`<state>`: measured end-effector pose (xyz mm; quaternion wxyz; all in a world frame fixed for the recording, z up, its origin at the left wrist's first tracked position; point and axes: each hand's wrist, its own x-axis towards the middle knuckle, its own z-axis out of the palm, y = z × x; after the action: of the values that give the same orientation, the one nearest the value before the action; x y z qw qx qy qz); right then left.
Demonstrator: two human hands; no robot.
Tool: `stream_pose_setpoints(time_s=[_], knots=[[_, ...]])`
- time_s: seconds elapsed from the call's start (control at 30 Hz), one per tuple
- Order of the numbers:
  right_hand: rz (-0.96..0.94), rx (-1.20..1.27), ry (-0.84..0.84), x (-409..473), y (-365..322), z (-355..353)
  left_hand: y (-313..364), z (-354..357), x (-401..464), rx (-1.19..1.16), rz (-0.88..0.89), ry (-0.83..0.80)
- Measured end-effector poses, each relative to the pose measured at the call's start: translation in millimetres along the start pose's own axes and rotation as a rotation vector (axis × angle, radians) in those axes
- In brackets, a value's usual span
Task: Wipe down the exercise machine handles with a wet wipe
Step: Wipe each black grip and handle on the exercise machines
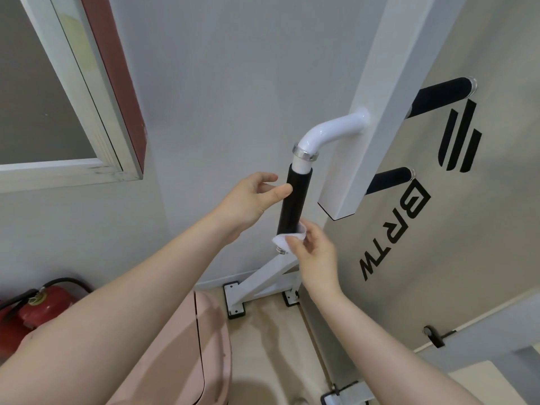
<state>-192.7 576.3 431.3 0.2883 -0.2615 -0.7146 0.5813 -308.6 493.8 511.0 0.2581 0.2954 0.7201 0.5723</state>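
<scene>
A black foam handle (294, 200) hangs down from a bent white tube (327, 131) on the white machine frame (377, 112). My right hand (314, 252) holds a white wet wipe (287, 239) wrapped around the handle's lower end, next to a metal end cap. My left hand (251, 200) is beside the upper part of the handle, thumb tip touching it, fingers apart and holding nothing. Two more black handles (441, 95) (390, 179) stick out behind the frame to the right.
A grey panel with black lettering (455, 159) stands at the right. A pink bin (187, 355) is below my left arm, a red fire extinguisher (35, 311) lies at the left. The frame's white foot (263, 285) is bolted to the floor. A window frame (87, 112) is at the upper left.
</scene>
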Motion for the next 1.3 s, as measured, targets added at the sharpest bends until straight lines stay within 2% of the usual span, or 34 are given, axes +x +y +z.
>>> stream_pose_setpoints(time_s=[0.1,0.27,0.4,0.5,0.53,0.6,0.7,0.77,0.87,0.93,1.07,1.13,1.2,1.27,1.3], knots=[[-0.214,-0.076,0.154,5.8,-23.6,-2.8,1.8,-1.0,-2.2,-0.019,0.027,-0.016],[-0.835,-0.442,0.302,25.1,-49.4,-13.1,0.2,2.1,-6.5,-0.094,0.158,0.059],[-1.056,-0.632,0.079,30.2,-23.2,-21.8,-11.2,-4.8,-7.4,-0.297,0.091,0.009],[-1.370,-1.001,-0.086,33.5,-21.4,-18.4,-16.4,-10.0,-11.0,-0.278,0.136,-0.043],[-1.446,-1.085,-0.120,39.2,-28.3,-17.6,-16.8,-11.3,-12.9,-0.270,0.166,-0.078],[-1.585,-1.236,-0.083,53.5,-48.1,-17.8,-17.7,-13.7,-16.7,-0.259,0.234,-0.117],[-1.623,-1.400,0.051,63.7,-76.4,-19.6,-21.3,-19.2,-19.5,-0.211,0.271,-0.059],[-1.571,-1.555,0.063,59.4,-80.6,-17.2,-27.2,-22.5,-19.9,-0.193,0.255,-0.049],[-1.424,-1.937,-0.149,44.3,-67.1,-10.2,-35.0,-25.2,-21.1,-0.204,0.208,-0.024],[-1.385,-2.103,-0.259,37.8,-64.5,-4.4,-36.5,-24.4,-22.1,-0.221,0.172,0.007],[-1.259,-2.160,-0.052,39.9,-101.6,-1.3,-36.1,-24.6,-23.9,-0.236,0.140,0.028],[-1.199,-2.200,-0.012,36.8,-98.8,-4.2,-36.9,-25.2,-23.6,-0.238,0.126,0.037],[-1.238,-2.278,-0.207,22.6,-71.3,-10.5,-36.9,-24.7,-22.8,-0.238,0.120,0.044],[-1.310,-2.229,-0.433,12.7,-47.6,-16.1,-36.3,-24.9,-21.7,-0.236,0.124,0.039],[-1.365,-2.163,-0.430,14.6,-46.5,-17.6,-35.8,-24.9,-21.6,-0.233,0.125,0.031]])
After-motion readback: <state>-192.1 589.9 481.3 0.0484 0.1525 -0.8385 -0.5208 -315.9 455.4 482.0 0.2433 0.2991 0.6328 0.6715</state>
